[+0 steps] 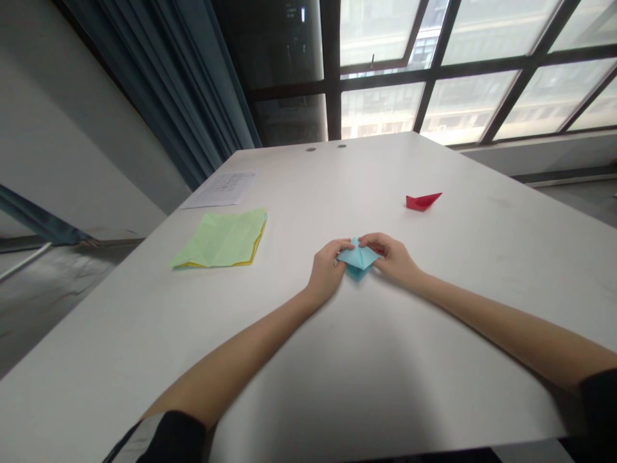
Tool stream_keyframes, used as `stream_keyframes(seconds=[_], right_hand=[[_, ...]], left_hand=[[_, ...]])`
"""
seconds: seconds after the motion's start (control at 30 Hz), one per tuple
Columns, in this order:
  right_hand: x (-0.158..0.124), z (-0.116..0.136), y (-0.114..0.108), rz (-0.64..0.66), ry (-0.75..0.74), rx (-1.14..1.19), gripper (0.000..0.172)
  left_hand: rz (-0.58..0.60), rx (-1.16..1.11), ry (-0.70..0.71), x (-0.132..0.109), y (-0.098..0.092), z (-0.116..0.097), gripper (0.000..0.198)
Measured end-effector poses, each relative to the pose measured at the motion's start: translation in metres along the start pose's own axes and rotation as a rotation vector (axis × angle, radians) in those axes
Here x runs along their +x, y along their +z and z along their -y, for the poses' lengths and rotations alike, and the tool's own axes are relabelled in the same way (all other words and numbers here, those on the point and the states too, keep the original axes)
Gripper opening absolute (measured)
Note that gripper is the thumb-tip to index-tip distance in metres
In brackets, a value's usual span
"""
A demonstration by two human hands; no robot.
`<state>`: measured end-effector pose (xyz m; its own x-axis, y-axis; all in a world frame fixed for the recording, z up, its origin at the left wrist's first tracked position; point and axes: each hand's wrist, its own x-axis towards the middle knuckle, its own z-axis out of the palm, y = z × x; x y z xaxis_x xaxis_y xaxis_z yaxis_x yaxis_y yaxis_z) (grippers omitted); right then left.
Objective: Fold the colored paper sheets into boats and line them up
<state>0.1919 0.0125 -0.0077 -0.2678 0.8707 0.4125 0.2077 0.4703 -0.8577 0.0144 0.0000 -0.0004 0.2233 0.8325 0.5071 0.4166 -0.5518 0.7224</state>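
Observation:
A light blue piece of folded origami paper (pixel 359 258) is between my two hands, over the middle of the white table. It has a pointed top, and a lower flap stands apart from the upper layer. My left hand (pixel 330 267) grips its left corner, fingers on top and thumb beneath. On the opposite corner my right hand (pixel 389 258) is closed too, its index finger near the top point. Beyond my right hand lies a red folded paper piece (pixel 422 202) with one long pointed end, touched by neither hand.
Left of my hands lies a stack of square paper (pixel 224 239), green on top with yellow and blue edges showing. Behind it is a printed white sheet (pixel 226 190). The white table (pixel 308 360) reaches back to two round grey discs near its far edge, before windows and a blue curtain.

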Motion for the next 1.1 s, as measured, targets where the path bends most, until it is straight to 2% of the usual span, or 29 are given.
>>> stream_keyframes(seconds=[0.1,0.27,0.5,0.6,0.87,1.0,1.1], right_hand=[[0.004,-0.005,-0.006,0.146,-0.020,-0.011,0.022],[0.007,-0.008,-0.020,0.340,-0.052,-0.135,0.017],[0.004,-0.001,-0.040,0.522,-0.308,-0.505,0.030],[0.002,-0.001,-0.043,0.528,-0.346,-0.569,0.036],[0.003,-0.006,-0.028,0.432,-0.402,-0.624,0.025],[0.003,-0.006,-0.026,0.422,-0.395,-0.660,0.025],[0.001,-0.006,-0.027,0.415,-0.372,-0.685,0.028]], left_hand=[[0.052,0.046,0.045,0.002,-0.007,0.009,0.031],[0.306,0.218,0.178,0.003,-0.013,0.017,0.035],[0.432,0.419,0.315,0.004,-0.018,0.017,0.031],[0.476,0.488,0.372,0.006,-0.022,0.011,0.034],[0.444,0.511,0.330,0.005,-0.019,0.011,0.026],[0.473,0.536,0.334,0.004,-0.016,0.014,0.033],[0.533,0.581,0.279,0.003,-0.015,0.016,0.039]])
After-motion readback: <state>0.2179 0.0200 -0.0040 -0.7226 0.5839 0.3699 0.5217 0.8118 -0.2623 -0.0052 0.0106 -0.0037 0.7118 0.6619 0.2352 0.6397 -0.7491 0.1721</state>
